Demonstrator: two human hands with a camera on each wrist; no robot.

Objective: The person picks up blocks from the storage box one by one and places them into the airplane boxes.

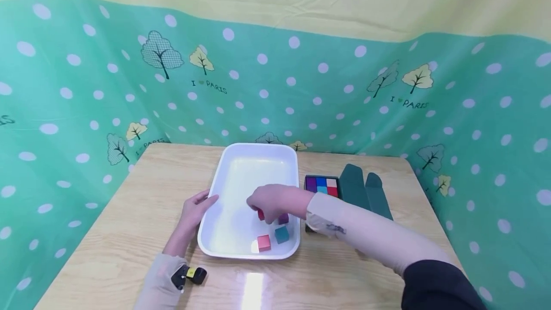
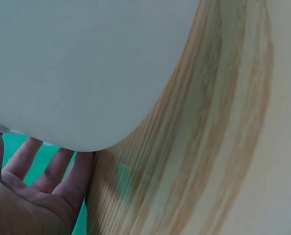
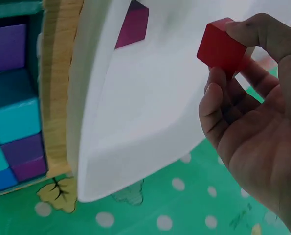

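Observation:
A white tray [image 1: 232,233] lies on the table, and my left hand [image 1: 193,212] holds its left side, thumb over the rim and fingers outside the wall. In the left wrist view those fingers [image 2: 55,174] are partly behind the tray's edge. Above the tray floor, my right hand [image 1: 275,202] pinches a red cube [image 3: 221,46] between thumb and fingertips. Nearby inside the tray sit a purple cube [image 1: 283,219], a teal cube [image 1: 281,234] and a pinkish-red cube [image 1: 264,243]. My right hand hides part of the purple cube in the head view.
Right of the tray stands a dark green box [image 1: 322,176] holding several coloured cubes, partly hidden by my right forearm. Its lid flaps [image 1: 354,188] spread to the right. A patterned curtain [image 1: 275,85] hangs behind the wooden table [image 1: 142,204].

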